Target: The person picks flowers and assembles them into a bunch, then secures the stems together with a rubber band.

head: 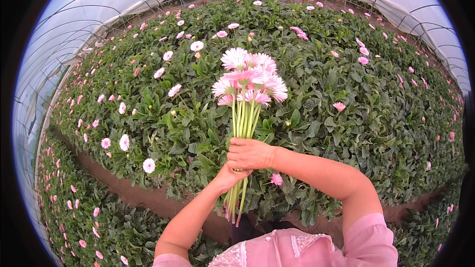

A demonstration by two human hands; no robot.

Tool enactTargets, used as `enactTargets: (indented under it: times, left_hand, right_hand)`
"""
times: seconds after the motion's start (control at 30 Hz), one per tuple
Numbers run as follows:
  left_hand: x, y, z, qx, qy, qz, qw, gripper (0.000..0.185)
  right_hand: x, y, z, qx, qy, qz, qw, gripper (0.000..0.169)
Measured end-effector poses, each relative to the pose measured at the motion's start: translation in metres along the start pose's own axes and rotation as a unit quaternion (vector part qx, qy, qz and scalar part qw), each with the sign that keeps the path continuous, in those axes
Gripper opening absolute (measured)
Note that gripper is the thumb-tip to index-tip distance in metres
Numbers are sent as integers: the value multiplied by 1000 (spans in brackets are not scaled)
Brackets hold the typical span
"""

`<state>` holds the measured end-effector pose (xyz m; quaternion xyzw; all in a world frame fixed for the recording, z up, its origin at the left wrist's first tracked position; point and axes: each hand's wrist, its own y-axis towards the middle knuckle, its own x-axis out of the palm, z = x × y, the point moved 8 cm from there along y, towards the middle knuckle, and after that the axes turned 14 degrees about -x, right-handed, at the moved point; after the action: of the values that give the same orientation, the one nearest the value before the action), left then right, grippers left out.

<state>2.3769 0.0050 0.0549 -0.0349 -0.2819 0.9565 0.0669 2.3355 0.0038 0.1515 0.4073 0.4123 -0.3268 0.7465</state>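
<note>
Both my hands are closed around the green stems of a bunch of pale pink and white gerbera daisies (249, 79), held upright in front of me. My right hand (248, 154) wraps the stems from the right, just above my left hand (233, 175), which grips them lower down; the two hands touch. The flower heads sit close together at the top, several of them turned away from me. Below my hands the cut stem ends (234, 202) hang free, spreading a little, with reddish tips. Parts of both palms and the gripped stretch of stems are hidden.
A wide bed of leafy gerbera plants (311, 118) with scattered pink and white blooms lies beyond my hands. A brown soil path (148, 198) crosses between it and another planted bed (122, 230) at lower left. Metal hoops and plastic sheeting (85, 11) arch around the far edge.
</note>
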Motion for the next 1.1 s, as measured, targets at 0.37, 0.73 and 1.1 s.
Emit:
enactTargets:
  times: [0.37,0.73,1.1]
  left_hand:
    - [-24,-14,-35,223,53,358,905,19]
    - [5,-14,9,243,62,319,914,45]
    - [-44,6,-4,22,-406,-90,909,16]
  right_hand:
    - [-24,-67,-2,528,213,187,800,50]
    - [43,-70,14,591,474,463,460,32]
    - [96,-125,38,608,526,586,99,17]
